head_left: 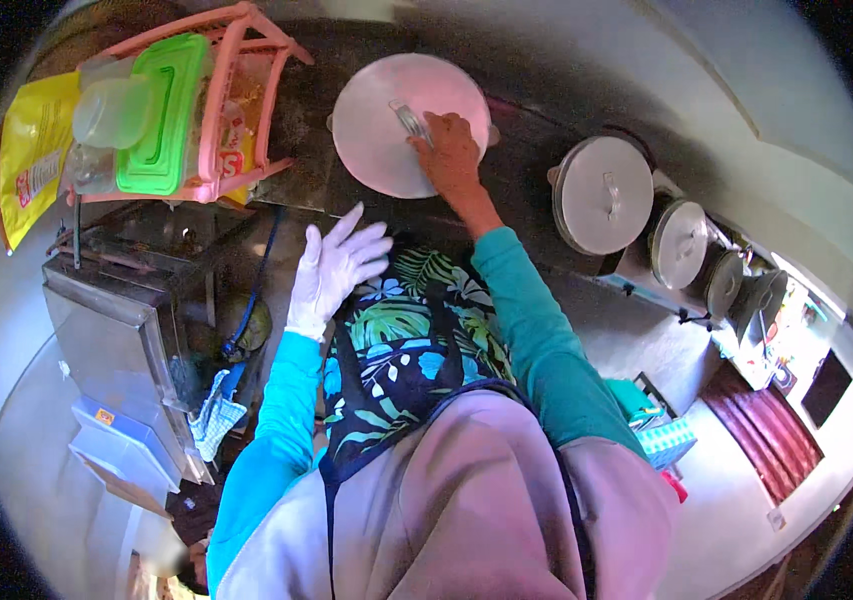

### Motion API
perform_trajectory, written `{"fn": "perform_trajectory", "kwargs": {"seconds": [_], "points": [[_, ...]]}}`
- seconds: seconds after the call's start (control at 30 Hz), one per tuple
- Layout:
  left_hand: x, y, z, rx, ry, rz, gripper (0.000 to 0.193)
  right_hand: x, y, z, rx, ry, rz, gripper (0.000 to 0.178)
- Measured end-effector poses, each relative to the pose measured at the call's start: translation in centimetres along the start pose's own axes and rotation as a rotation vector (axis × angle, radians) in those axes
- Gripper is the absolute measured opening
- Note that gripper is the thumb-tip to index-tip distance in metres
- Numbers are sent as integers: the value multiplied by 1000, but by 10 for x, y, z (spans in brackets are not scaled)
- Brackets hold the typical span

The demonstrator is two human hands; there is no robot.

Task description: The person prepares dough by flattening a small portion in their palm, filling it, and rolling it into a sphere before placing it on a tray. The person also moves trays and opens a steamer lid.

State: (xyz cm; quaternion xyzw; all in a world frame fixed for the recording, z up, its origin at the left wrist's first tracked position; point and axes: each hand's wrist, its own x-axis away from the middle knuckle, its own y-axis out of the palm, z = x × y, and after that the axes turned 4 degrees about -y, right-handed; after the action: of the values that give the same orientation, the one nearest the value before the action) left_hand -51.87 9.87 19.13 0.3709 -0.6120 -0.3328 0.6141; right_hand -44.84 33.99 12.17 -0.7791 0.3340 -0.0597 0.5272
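Observation:
A large round metal pot lid [371, 125] lies on a pot at the far middle of the dark counter. My bare right hand [448, 160] reaches over it, its fingers closed at the lid's strap handle [407, 117]. Part of the grip is hidden by the hand itself. My left hand [334, 265] wears a thin white glove. It is raised in front of my leaf-patterned apron [396, 350], fingers spread, holding nothing, just short of the counter's near edge.
To the left stands a pink plastic rack [208, 120] with a green-lidded container [163, 115] and a yellow packet [36, 160]. Below it is a metal cabinet [106, 320]. Several lidded pots, the nearest a large pot [601, 195], line the counter to the right.

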Motion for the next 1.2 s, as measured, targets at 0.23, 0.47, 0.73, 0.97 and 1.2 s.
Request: {"fn": "perform_trajectory", "kwargs": {"seconds": [0.23, 0.47, 0.73, 0.97, 1.2], "points": [[-85, 78, -65, 109, -105, -178, 71, 101, -122, 22, -1207, 782, -225, 35], [-118, 86, -188, -613, -550, 179, 61, 258, -213, 23, -1197, 871, -28, 25], [-102, 143, -351, -2128, -336, -481, 51, 438, -317, 41, -896, 1280, 339, 28], [-65, 145, -456, -1821, -847, -414, 47, 649, -215, -76, -647, 1338, 634, 39], [-75, 124, -478, -2256, -1080, -426, 55, 648, -46, -258, -547, 2069, 98, 21]]}}
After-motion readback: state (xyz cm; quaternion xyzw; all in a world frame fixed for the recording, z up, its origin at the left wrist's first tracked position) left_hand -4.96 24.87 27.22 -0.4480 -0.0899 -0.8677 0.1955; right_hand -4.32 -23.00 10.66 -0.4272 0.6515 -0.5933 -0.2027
